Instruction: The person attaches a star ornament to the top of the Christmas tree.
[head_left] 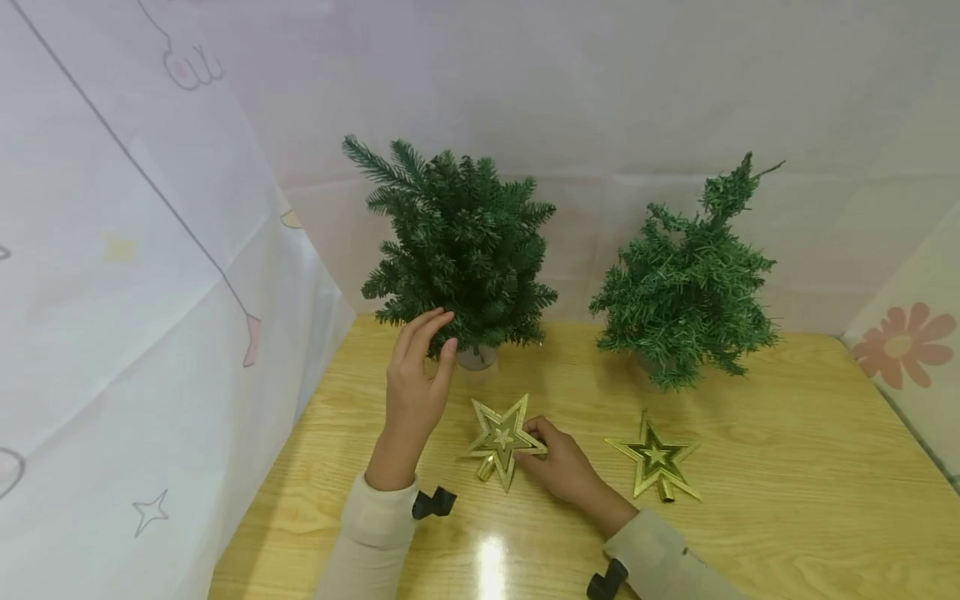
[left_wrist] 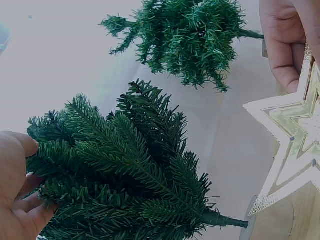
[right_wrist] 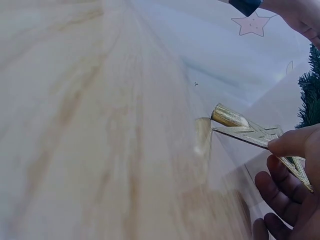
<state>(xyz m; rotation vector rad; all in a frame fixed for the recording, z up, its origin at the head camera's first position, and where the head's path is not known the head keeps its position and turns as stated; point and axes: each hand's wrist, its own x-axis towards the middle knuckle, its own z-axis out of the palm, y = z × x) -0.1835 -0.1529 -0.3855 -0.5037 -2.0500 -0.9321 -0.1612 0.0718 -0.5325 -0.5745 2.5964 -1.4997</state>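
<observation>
My right hand (head_left: 562, 468) pinches a gold glittery star tree topper (head_left: 503, 438) by one point, between thumb and fingers. The topper's short hollow tube points toward me, just over the table. My left hand (head_left: 412, 387) is raised at the lower left side of a small dark green artificial Christmas tree (head_left: 468, 242). In the left wrist view, its loosely bent fingers (left_wrist: 37, 212) lie against the branch tips; I cannot tell how firmly they touch. The right wrist view shows the star (right_wrist: 250, 134) edge-on, with the thumb on its face.
A second, lighter green artificial tree (head_left: 690, 292) stands at the back right. Before it lies another gold star topper (head_left: 655, 456). The wooden table (head_left: 810, 467) meets patterned cloth walls (head_left: 600, 92) at its back and sides.
</observation>
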